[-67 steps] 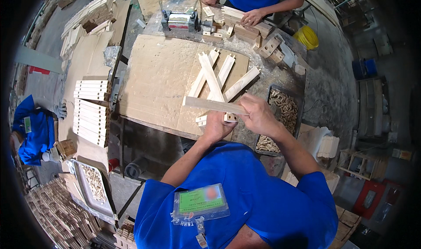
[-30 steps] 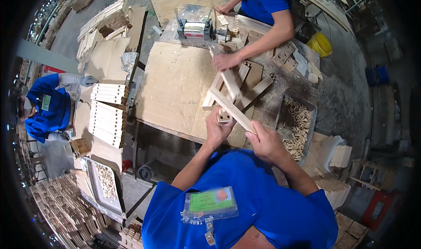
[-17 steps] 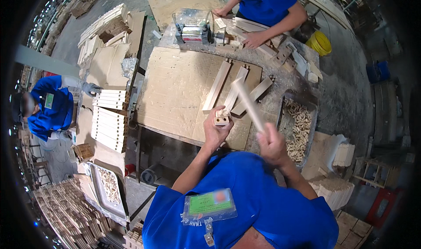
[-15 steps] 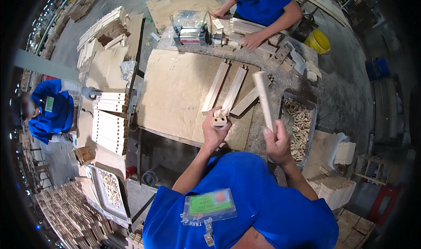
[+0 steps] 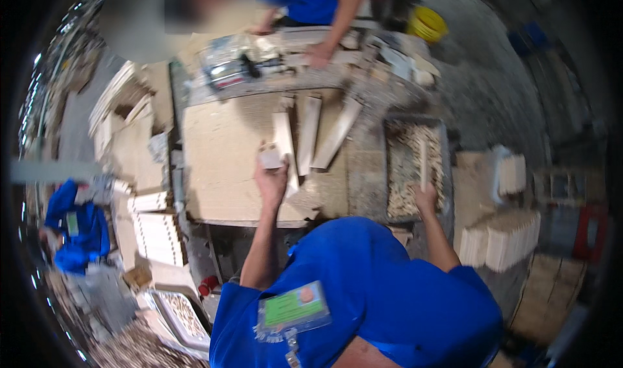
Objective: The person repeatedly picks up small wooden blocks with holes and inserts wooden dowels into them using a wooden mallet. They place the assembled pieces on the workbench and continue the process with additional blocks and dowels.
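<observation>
My left hand (image 5: 272, 181) is closed round a pale wooden block (image 5: 270, 158), with its end face and dark holes turned upward. It is above a brown cardboard sheet (image 5: 217, 154). Just right of that hand lie three wooden bars, the nearest one (image 5: 283, 138) partly behind it, then a middle bar (image 5: 309, 131) and a slanted bar (image 5: 337, 134). My right hand (image 5: 425, 198) grips a pale wooden stick (image 5: 424, 159) by its lower end, pointing away from me. Beneath the stick is a dark tray (image 5: 387, 164) of small wooden dowels (image 5: 402, 189). Motion blurs the picture.
Across the table a co-worker's hand (image 5: 318, 55) rests on wood beside a clamp-like machine (image 5: 227, 73). A yellow bucket (image 5: 427, 24) stands far right. Stacked wooden pieces (image 5: 513, 241) are right of the tray. At left are more bars (image 5: 158, 238), another dowel tray (image 5: 176, 313) and another person (image 5: 78, 225).
The view has turned and the scene has shifted left. My right hand has brought the stick from beside the bars to over the dowel tray. My left hand has moved left with the block.
</observation>
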`<state>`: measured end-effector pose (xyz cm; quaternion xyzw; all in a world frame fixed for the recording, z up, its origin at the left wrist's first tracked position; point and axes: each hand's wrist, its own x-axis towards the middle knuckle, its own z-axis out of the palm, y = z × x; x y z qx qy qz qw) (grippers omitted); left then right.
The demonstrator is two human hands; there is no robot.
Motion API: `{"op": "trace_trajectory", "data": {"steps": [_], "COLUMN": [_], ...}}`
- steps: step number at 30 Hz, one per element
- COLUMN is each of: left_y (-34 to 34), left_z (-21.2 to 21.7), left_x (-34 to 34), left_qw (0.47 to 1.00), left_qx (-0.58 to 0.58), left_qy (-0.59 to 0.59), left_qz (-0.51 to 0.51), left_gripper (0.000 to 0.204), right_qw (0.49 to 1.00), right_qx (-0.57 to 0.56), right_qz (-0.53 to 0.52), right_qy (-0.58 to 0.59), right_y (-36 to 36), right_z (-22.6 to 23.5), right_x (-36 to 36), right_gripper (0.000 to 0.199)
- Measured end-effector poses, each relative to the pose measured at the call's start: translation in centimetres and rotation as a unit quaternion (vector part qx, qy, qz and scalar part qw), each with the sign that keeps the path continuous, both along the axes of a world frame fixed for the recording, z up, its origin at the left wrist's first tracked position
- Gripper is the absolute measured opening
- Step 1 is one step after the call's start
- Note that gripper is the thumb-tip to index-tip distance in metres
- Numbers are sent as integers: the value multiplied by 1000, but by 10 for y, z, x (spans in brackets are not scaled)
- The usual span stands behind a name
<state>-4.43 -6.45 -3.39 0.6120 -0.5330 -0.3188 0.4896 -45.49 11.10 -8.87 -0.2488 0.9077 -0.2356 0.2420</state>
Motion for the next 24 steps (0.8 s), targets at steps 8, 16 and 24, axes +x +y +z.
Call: {"op": "trace_trajectory", "data": {"steps": [8, 16, 24], "left_y": [62, 80, 78], "left_z": [17, 8, -3], "left_x": [-36, -72, -79], "left_qw": [986, 970, 962], "left_qx": [137, 78, 67], "left_qy": [-1, -23, -28], "left_qz": [-98, -228, -262], "left_gripper": [33, 35, 34], "right_qw": [989, 992, 981], "right_qx": [86, 41, 109], "right_qz": [93, 103, 154], "right_qy": [75, 67, 38], "right_y": [9, -15, -31], "right_z": [-21, -31, -32], "right_x": [-9, 0, 10], "right_gripper": [32, 35, 34]}}
